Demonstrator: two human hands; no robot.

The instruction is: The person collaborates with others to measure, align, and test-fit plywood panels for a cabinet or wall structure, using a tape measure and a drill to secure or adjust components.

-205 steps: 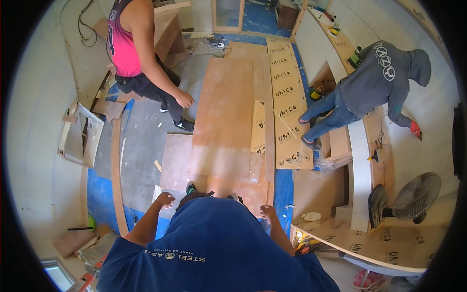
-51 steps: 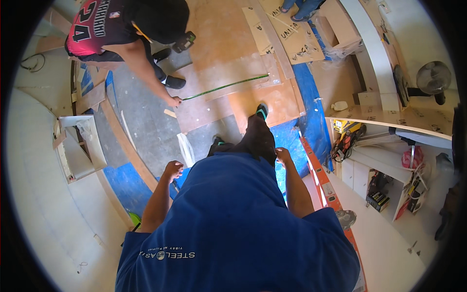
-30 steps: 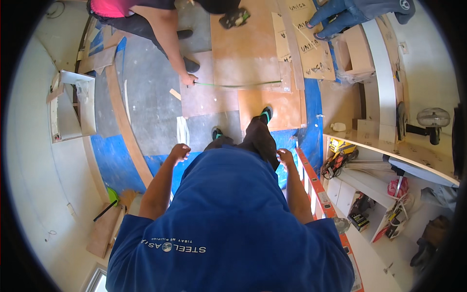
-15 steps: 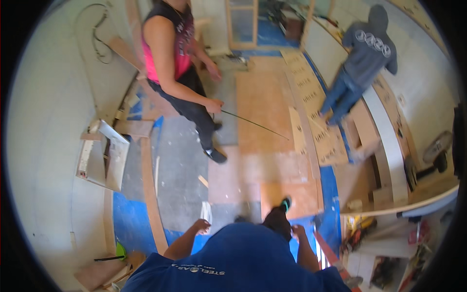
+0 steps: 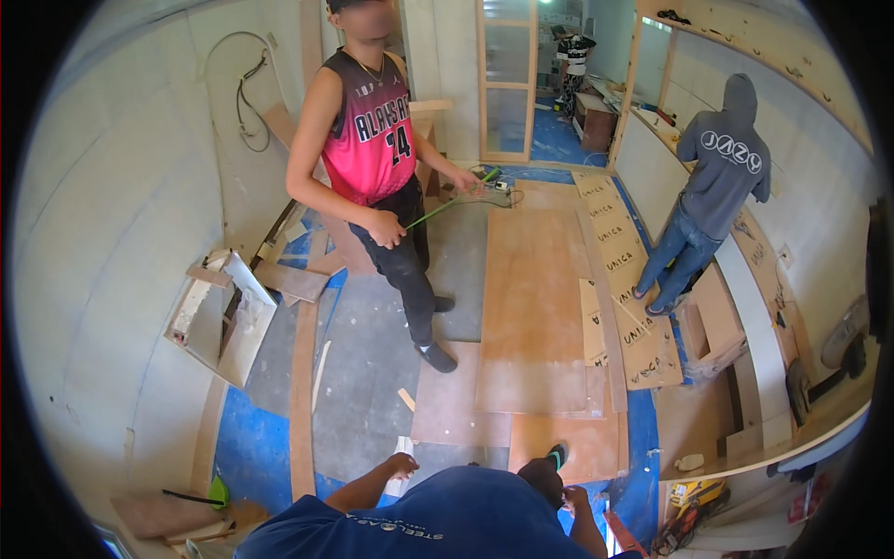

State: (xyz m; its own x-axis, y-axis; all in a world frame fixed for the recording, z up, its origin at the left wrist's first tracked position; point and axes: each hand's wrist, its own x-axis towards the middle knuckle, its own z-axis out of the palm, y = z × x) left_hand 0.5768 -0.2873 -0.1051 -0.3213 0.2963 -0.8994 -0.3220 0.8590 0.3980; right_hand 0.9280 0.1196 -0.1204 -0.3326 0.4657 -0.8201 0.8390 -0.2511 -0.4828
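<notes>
My left hand (image 5: 402,466) hangs low at my left side, its fingers curled in. Just beside it is a narrow white strip-like thing (image 5: 401,451); whether the hand touches it, I cannot tell. At my other side my right hand (image 5: 575,501) is low near my hip, its fingers partly hidden against dark clothing. Ahead, a person in a pink and black jersey (image 5: 376,140) holds a thin green rod (image 5: 434,213) in both hands. One of my feet, in a dark sandal (image 5: 558,456), stands on a brown board.
A large plywood sheet (image 5: 531,307) lies over grey floor panels (image 5: 363,345). A co-worker in a grey hoodie (image 5: 728,154) stands at the right counter. An open white box-like cabinet (image 5: 244,312) leans at the left wall. A long wooden strip (image 5: 304,401) and yellow power tool (image 5: 698,492) lie nearby.
My view has tilted up, showing more of the room. The person in the jersey has raised the green rod from pointing down toward the boards and brought both hands to it. My hands stay low.
</notes>
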